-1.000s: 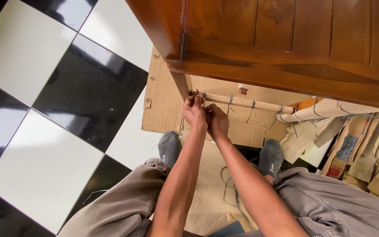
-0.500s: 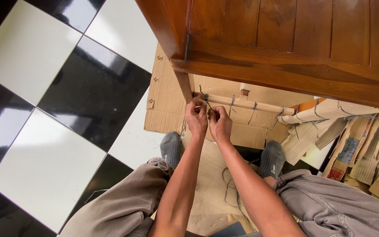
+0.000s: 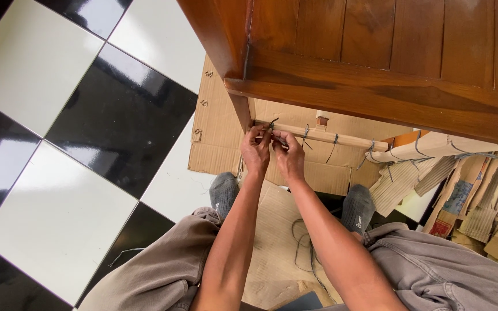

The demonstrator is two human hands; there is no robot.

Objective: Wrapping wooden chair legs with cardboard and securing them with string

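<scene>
Beneath the wooden furniture frame (image 3: 376, 86), at twelve o'clock from the seated person, the left hand (image 3: 256, 151) and right hand (image 3: 288, 156) are pinched shut on a wire tie (image 3: 273, 131) so that the cardboard-wrapped rail (image 3: 324, 136) is bound tight.

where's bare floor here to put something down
Free: the glossy black and white floor tiles left of the flat brown cardboard sheet. Crowded: the right, with piled cardboard strips, and under the dark wooden furniture frame, where the left hand and right hand work.
</scene>
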